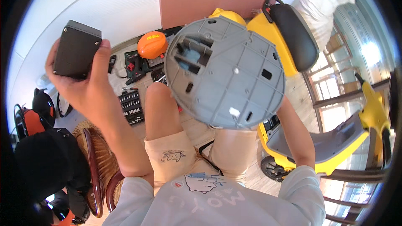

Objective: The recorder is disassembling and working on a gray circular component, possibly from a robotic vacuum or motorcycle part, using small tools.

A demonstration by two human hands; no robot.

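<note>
Raised at the left, my left hand (86, 90) is closed around a black rectangular box (77, 50) with small screws at its corners. The thumb presses its right side. A large, roughly round grey plastic panel (238, 83) is up in front of my knees, its ribbed face toward me. Slots pierce the panel, and a cluster of rectangular openings lies at its upper left. My right hand (286, 106) grips the panel at its lower right edge; the fingers are mostly hidden behind it.
On the floor ahead are an open socket set (131, 106), hand tools in a dark green case (136, 65) and an orange helmet-like thing (152, 44). A yellow scooter (335, 150) with a black seat (292, 35) stands at the right. Wicker chairs (98, 155) are at my left.
</note>
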